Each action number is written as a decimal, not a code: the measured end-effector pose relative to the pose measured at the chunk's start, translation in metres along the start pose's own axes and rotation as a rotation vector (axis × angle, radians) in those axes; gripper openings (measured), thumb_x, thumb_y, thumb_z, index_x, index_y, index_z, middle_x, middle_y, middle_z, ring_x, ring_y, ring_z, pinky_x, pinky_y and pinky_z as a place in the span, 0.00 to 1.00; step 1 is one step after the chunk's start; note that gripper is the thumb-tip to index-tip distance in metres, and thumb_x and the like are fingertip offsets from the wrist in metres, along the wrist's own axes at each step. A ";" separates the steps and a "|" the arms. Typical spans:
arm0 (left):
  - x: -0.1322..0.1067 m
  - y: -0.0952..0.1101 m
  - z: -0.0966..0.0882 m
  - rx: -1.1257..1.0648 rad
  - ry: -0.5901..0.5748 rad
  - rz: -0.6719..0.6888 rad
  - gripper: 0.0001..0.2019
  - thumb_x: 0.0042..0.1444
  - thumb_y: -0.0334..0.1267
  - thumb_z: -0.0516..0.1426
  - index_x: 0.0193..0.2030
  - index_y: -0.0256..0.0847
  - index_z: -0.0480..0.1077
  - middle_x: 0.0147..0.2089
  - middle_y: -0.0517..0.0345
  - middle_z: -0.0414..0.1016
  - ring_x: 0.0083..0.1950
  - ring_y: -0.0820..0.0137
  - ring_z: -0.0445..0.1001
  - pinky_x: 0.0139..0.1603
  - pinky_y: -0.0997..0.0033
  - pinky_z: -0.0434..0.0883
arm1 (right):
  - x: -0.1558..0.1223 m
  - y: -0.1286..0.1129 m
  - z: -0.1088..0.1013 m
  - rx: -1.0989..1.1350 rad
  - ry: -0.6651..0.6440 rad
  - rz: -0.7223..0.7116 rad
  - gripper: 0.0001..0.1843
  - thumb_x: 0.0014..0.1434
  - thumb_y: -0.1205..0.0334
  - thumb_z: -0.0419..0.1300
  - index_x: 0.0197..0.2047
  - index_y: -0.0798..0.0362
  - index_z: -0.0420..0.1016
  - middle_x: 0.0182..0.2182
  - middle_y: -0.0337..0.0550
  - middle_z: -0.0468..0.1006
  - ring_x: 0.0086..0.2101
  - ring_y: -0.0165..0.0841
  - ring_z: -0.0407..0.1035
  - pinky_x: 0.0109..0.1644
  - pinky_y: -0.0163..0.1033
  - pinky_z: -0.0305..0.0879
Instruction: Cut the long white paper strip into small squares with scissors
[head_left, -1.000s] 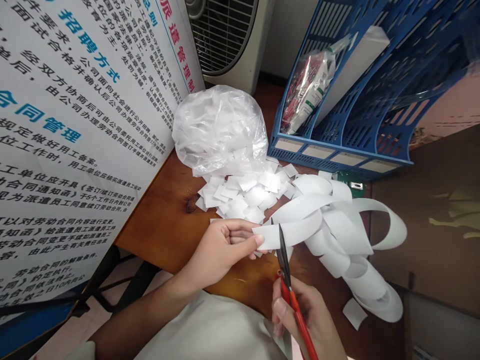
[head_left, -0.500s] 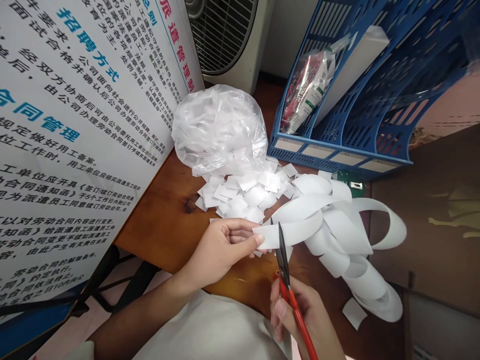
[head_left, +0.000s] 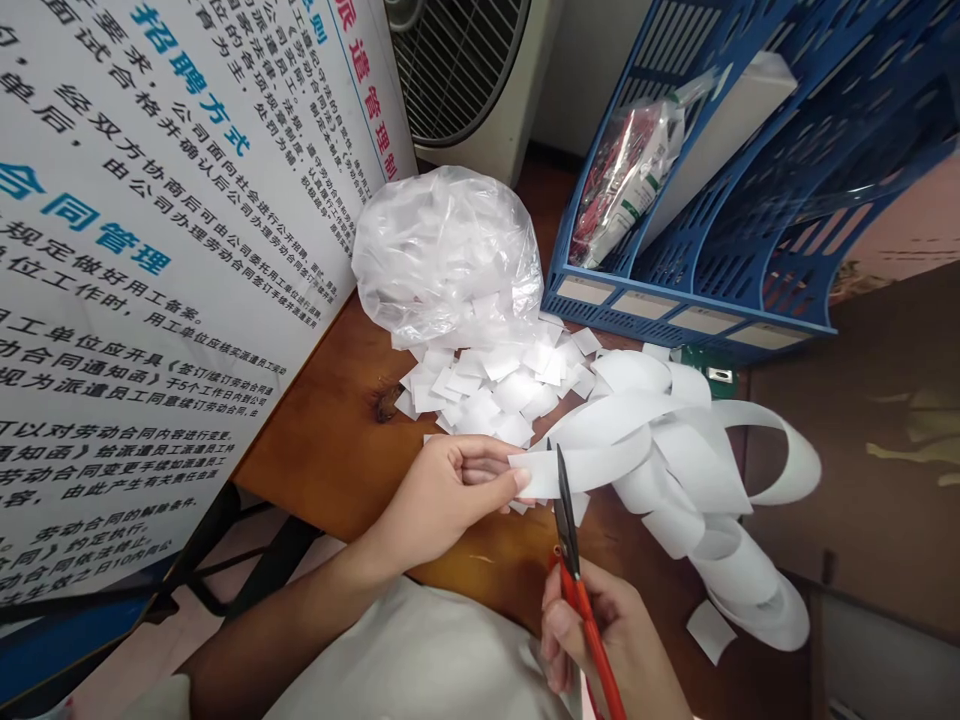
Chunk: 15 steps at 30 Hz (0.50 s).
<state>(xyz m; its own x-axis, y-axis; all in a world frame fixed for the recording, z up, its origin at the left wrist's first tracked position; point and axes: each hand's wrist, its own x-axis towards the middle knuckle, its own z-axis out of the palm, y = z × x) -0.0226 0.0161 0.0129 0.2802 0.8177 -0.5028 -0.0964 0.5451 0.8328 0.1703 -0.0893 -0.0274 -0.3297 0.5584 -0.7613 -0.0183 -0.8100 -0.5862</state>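
White paper strip (head_left: 600, 465) is pinched at its near end by the left hand (head_left: 442, 490). The right hand (head_left: 607, 640) grips red-handled scissors (head_left: 574, 560), blades at the strip. Many cut white paper squares (head_left: 487, 385) lie on the brown wooden counter (head_left: 330, 450); lots of curly strip is still uncut, so I think much is left.

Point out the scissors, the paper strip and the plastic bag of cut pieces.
scissors (head_left: 568, 520), head view, on the dark blades.
paper strip (head_left: 600, 465), head view, on the flat stretch just past the blades.
plastic bag (head_left: 446, 250), head view, on its bulging middle.
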 end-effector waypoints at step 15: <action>-0.002 0.000 -0.004 0.031 0.012 -0.035 0.13 0.56 0.40 0.69 0.45 0.36 0.81 0.35 0.52 0.85 0.37 0.69 0.83 0.34 0.79 0.75 | 0.003 0.007 -0.001 -0.018 0.030 0.060 0.34 0.50 0.31 0.64 0.32 0.56 0.62 0.19 0.38 0.71 0.15 0.23 0.64 0.19 0.26 0.59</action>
<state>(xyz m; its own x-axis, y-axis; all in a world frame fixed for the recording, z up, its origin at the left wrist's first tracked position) -0.0267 0.0152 0.0127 0.2717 0.8003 -0.5345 -0.0573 0.5679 0.8211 0.1703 -0.0932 -0.0340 -0.3013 0.5139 -0.8032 0.0182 -0.8391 -0.5437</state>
